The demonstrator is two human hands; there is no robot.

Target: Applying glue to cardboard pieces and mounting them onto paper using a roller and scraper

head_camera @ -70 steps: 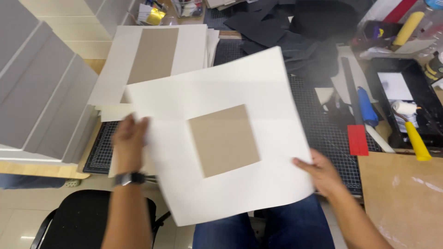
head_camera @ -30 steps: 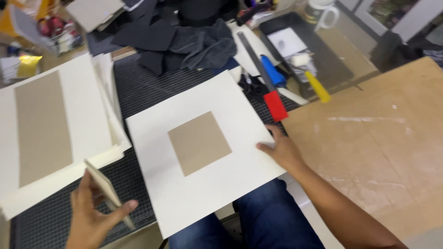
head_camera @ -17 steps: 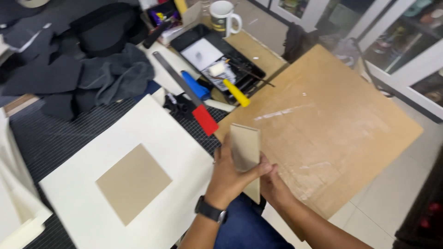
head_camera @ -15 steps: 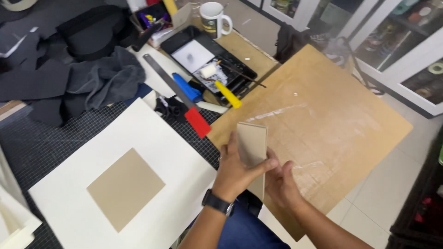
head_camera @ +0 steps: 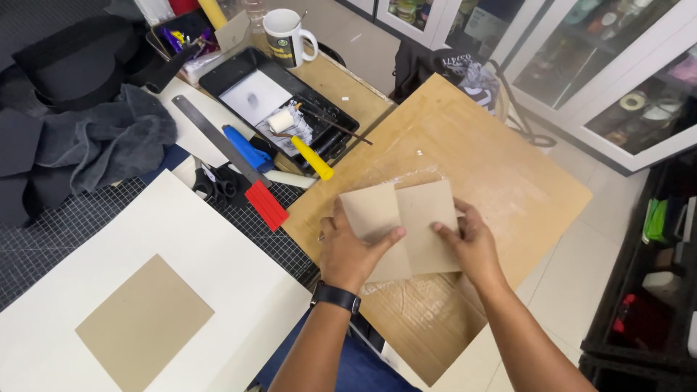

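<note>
Two tan cardboard pieces point(head_camera: 414, 225) lie side by side over a brown wooden board point(head_camera: 479, 152). My left hand point(head_camera: 352, 250) grips the left piece with the thumb across its face. My right hand point(head_camera: 472, 243) holds the right piece at its lower right edge. To the left, a large cream sheet point(head_camera: 210, 254) with a tan cardboard square point(head_camera: 145, 323) on it rests on a black gridded cutting mat point(head_camera: 43, 232).
A black paint tray point(head_camera: 239, 72) holds a yellow-handled roller point(head_camera: 312, 156). Near it lie a metal ruler point(head_camera: 210, 131), a blue tool point(head_camera: 247, 149), a red scraper point(head_camera: 266, 205), black scissors point(head_camera: 214, 185) and a mug point(head_camera: 283, 33). Dark cloth point(head_camera: 94, 141) sits at left; shelving point(head_camera: 653, 268) at right.
My view swung right from the cream sheet to the wooden board. My left hand carried cardboard over it; both hands now hold two pieces spread flat side by side.
</note>
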